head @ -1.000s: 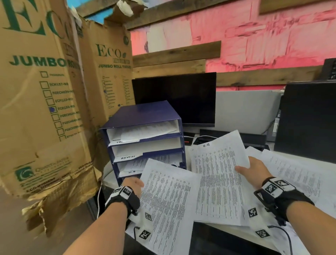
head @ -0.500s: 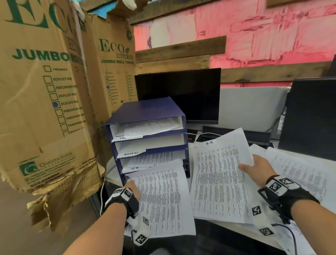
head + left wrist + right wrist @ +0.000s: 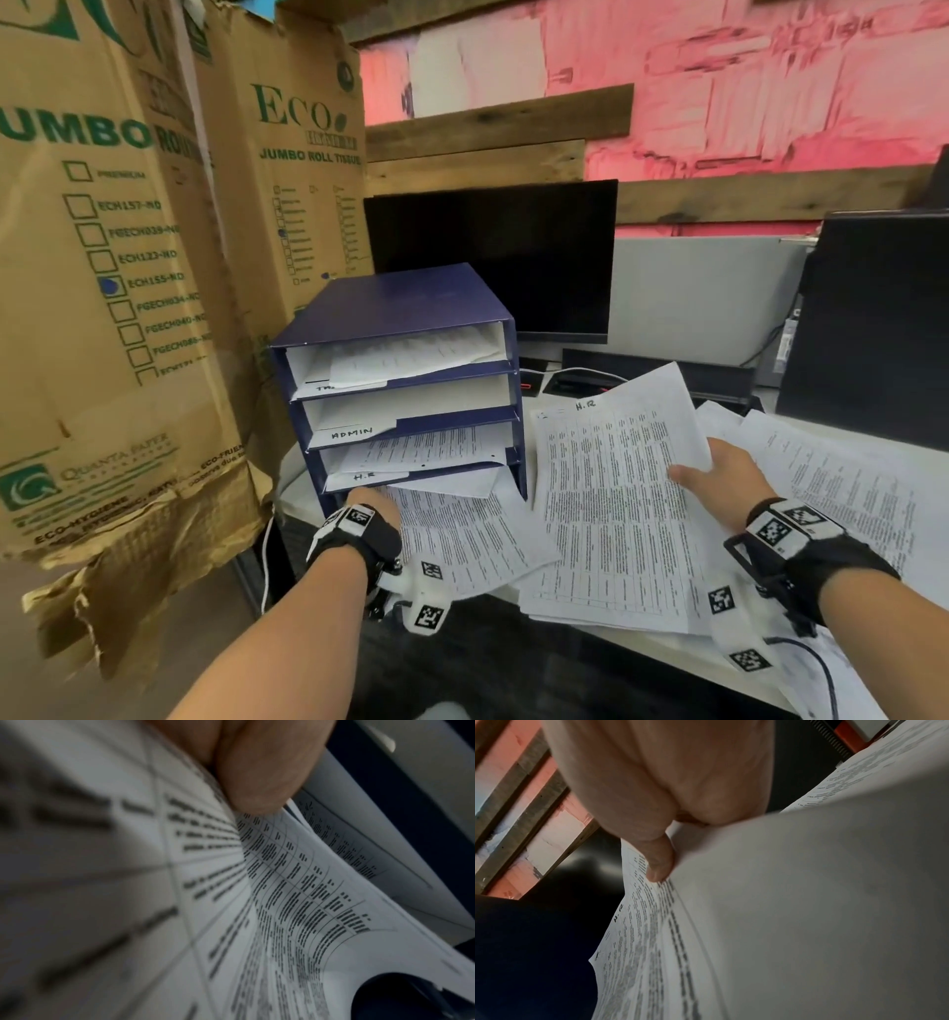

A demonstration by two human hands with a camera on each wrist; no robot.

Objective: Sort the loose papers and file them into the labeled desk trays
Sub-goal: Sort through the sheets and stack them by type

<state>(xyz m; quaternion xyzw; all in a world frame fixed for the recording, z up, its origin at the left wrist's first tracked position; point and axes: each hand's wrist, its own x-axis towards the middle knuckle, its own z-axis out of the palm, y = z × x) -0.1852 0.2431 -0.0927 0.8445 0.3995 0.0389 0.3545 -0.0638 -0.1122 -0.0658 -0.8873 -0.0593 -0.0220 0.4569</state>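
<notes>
A dark blue stack of desk trays (image 3: 411,308) stands at the desk's left, its slots labeled; ADMIN (image 3: 352,433) is the middle one and H.R (image 3: 363,477) the one below. My left hand (image 3: 371,506) pinches a printed sheet (image 3: 462,534) by its left edge; the sheet's far end lies under the H.R tray, at the bottom opening. In the left wrist view, fingers (image 3: 257,770) pinch that sheet (image 3: 295,902). My right hand (image 3: 719,478) holds a sheet marked H.R (image 3: 611,503) by its right edge, thumb (image 3: 659,862) on top.
More loose papers (image 3: 847,478) lie spread over the desk at the right. A dark monitor (image 3: 493,257) stands behind the trays, another dark screen (image 3: 873,318) at far right. Tall cardboard boxes (image 3: 102,257) crowd the left. Cables run behind the trays.
My left hand has carried its sheet forward and up, so its far end now sits under the H.R tray. The right hand's sheet has stayed about where it was.
</notes>
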